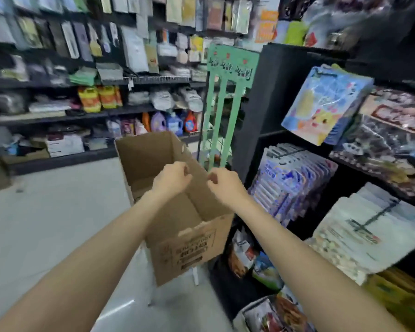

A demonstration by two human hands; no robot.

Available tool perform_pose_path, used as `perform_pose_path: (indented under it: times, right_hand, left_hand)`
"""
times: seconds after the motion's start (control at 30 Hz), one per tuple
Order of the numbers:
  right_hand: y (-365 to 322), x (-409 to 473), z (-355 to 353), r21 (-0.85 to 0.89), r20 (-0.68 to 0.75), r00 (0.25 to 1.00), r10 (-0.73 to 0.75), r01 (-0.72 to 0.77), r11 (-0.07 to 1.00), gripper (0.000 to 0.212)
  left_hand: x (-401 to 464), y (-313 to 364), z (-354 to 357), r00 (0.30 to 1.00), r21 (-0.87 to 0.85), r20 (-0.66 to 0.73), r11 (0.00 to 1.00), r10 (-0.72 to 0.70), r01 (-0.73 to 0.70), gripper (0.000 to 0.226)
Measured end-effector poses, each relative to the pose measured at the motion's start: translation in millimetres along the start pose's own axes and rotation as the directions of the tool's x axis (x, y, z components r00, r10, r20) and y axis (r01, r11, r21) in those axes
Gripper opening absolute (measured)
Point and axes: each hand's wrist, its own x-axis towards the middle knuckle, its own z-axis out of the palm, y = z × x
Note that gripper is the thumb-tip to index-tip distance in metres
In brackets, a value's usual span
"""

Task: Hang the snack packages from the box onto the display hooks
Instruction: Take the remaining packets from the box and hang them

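The cardboard box (177,212) is the landmark: an open, plain brown corrugated carton with printed lettering on its near wall and its far flap standing upright. It stands raised off the floor on a thin-legged support that is mostly hidden under it. What lies inside it cannot be seen.

Both hands hover over the box's open top, close together but apart. The left hand (171,176) has its fingers curled with nothing visible in them; the right hand (222,182) is likewise loosely curled, and whether it pinches anything cannot be told through the blur.

Right of the box, glossy snack packages (290,180) hang in tight rows on black display hooks, with white flat bags (367,226) lower on the same dark rack. Behind the box stands a green slotted display stand (225,104). Left of the box, pale smooth floor (46,224) lies open up to the dark wall shelves (70,116), which are packed with soft packets and bottles.
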Motion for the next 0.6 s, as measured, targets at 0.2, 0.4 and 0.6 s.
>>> perform_pose_path:
  times: [0.2,0.4,0.6]
  right_hand:
    - [8.5,157.8,112.1,-0.032,0.245,0.97,0.002,0.006,0.999,0.033]
    - [48.2,289.8,224.0,-0.06,0.443,0.887,0.133,-0.119,0.991,0.058]
    - [88.5,361.4,307.5,-0.172,0.5,0.844,0.191,-0.12,0.978,0.076]
  left_hand:
    - [125.0,-110.8,36.5,0.945,0.07,0.14,0.955,-0.296,0.289,0.033]
    - [228.1,-189.3,95.8,0.8,-0.023,0.272,0.828,-0.535,0.561,0.037]
    - [281.7,-240.6,152.4,0.585,-0.456,0.5,0.379,-0.639,0.805,0.032]
